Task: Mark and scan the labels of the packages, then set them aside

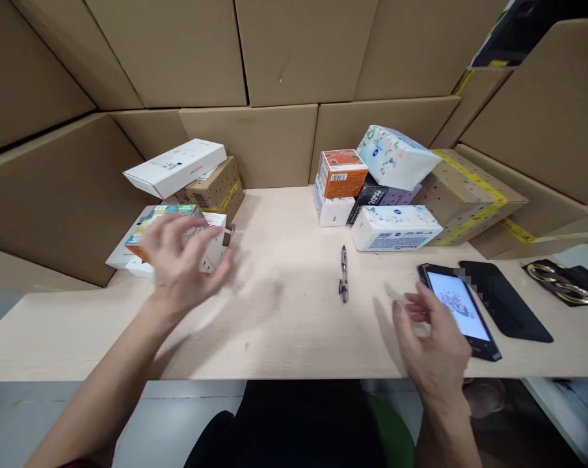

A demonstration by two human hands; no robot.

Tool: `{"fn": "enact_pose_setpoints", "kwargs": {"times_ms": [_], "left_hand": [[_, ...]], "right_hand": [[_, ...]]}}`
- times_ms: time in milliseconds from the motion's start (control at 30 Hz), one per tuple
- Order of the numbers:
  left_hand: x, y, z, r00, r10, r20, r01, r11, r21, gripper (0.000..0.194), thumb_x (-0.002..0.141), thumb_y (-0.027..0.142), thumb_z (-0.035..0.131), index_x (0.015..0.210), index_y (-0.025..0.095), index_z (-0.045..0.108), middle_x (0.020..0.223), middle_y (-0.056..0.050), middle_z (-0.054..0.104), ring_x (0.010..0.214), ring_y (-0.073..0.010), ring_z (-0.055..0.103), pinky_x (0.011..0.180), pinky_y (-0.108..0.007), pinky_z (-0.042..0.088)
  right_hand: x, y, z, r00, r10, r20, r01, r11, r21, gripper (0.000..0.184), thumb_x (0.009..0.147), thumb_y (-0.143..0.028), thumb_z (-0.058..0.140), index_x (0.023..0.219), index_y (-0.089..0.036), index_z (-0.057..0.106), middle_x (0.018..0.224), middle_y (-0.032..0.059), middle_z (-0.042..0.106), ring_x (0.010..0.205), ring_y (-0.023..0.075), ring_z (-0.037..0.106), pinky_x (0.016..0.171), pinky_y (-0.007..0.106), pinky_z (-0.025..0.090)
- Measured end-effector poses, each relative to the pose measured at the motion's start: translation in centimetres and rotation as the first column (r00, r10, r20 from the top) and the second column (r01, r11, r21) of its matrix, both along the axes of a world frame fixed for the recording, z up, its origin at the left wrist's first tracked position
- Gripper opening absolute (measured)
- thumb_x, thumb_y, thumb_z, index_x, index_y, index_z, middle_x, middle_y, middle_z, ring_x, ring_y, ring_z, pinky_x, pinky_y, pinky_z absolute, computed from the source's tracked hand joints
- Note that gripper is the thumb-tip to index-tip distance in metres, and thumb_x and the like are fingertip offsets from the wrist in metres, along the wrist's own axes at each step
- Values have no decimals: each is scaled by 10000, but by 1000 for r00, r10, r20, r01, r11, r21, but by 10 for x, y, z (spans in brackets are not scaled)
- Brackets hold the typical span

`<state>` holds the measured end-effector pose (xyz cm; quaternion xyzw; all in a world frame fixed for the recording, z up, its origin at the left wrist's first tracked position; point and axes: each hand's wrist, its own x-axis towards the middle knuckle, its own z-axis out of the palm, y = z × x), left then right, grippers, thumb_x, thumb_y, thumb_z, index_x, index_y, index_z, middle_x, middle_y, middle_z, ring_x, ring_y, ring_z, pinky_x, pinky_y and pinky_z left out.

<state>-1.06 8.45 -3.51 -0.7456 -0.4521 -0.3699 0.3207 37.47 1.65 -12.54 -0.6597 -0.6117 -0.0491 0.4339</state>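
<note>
My left hand (pixel 179 263) is over the front of the left pile, fingers curved and spread apart. Behind its fingers is a small green and orange box (pixel 177 210); the hand hides part of it, and whether they touch I cannot tell. Below and beside that box lie white boxes (pixel 216 222), partly covered. My right hand (pixel 433 335) hovers at the right, loosely bent, with thumb and fingers apart and nothing visible in it. Next to it lies a dark phone (pixel 462 305) with its screen lit. A clear pen (pixel 343 273) rests left of that hand.
A long white box (pixel 174 168) tops a brown carton (pixel 216 188) at left. On the right stand tissue packs (pixel 396 229), an orange box (pixel 343 174) and a taped carton (pixel 464 188). A black slab (pixel 508 302) and gold scissors (pixel 552 276) lie far right. Cardboard walls (pixel 274 146) enclose the table.
</note>
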Motion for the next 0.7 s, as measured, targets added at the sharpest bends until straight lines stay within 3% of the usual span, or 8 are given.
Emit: {"fn": "enact_pose_setpoints", "kwargs": {"times_ms": [67,133,267,367,467,567,633,700], "left_hand": [[37,13,0,993,-120,-4,119,983,-143,371,806,313,728,1161,299,624,1161,-62,647,1187,-320,563,1045,-525,432],[69,37,-3,981,-192,41,195,929,-315,311,873,341,662,1172,259,634,1172,-77,662,1175,-305,566,1046,-496,438],[114,111,-14,918,-228,326,381,741,-554,533,850,414,667,1337,232,549,1287,-96,631,1234,-294,548,1084,-483,429],[141,170,-26,804,-197,561,544,626,-559,755,770,435,757,1427,241,440,1463,-136,525,1343,-314,500,1107,-482,421],[167,216,-41,669,-143,729,650,588,-482,1145,653,513,884,1550,224,234,1627,-210,309,1507,-365,314,1181,-511,344],[185,239,-59,605,37,796,665,526,-530,1359,618,582,907,1602,186,56,1634,-267,255,1537,-372,286,1187,-542,340],[190,240,-72,624,129,771,637,487,-597,1356,621,578,906,1599,141,75,1563,-284,378,1479,-360,406,1157,-524,388],[192,231,-83,662,150,735,601,480,-639,1277,606,519,922,1567,107,187,1444,-267,520,1379,-360,522,1114,-505,434]], "right_hand": [[-11,3,-5,988,92,-121,-102,992,-74,461,956,-415,621,1321,-135,636,913,90,748,704,176,683,685,325,609],[-19,6,-10,967,168,-192,-194,973,-127,414,960,-423,614,1267,-151,669,833,49,739,643,150,667,626,281,589],[-21,7,-13,947,256,-195,-284,950,-131,310,972,-398,597,1133,-168,730,792,35,749,619,145,679,643,282,604],[-18,6,-12,938,301,-170,-321,942,-101,261,981,-346,585,1107,-173,734,862,58,778,660,157,709,664,290,619],[-18,5,-10,925,351,-150,-367,925,-97,234,994,-301,558,1105,-186,729,907,63,786,712,161,728,673,285,620],[-19,7,-7,917,365,-159,-384,917,-111,232,1008,-279,528,1110,-195,719,922,60,786,732,160,729,658,279,610],[-19,7,-6,915,368,-164,-388,914,-114,227,1012,-269,522,1106,-194,714,927,59,784,729,157,726,656,277,604],[-19,7,-5,915,370,-161,-389,915,-111,218,1011,-261,524,1093,-192,713,913,53,781,719,153,722,661,277,599]]}}
